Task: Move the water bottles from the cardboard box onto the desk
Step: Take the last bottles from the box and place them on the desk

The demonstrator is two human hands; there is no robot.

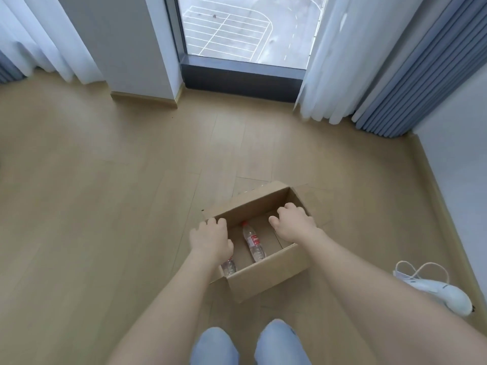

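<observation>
An open cardboard box [266,275] stands on the wooden floor in front of my knees. One clear water bottle [253,242] with a red cap and red label lies on the box's bottom. The base of a second bottle [228,266] shows at the box's left side, its upper part hidden under my left hand. My left hand [210,237] curls over the left wall's rim with the thumb inside. On the right wall, my right hand [293,222] grips the rim the same way, thumb inside. No desk is in view.
A white device with a looped white cord [445,293] lies on the floor to the right of the box. White and blue-grey curtains [369,64] hang beside a floor-length window [247,30]. A wall [458,164] runs along the right.
</observation>
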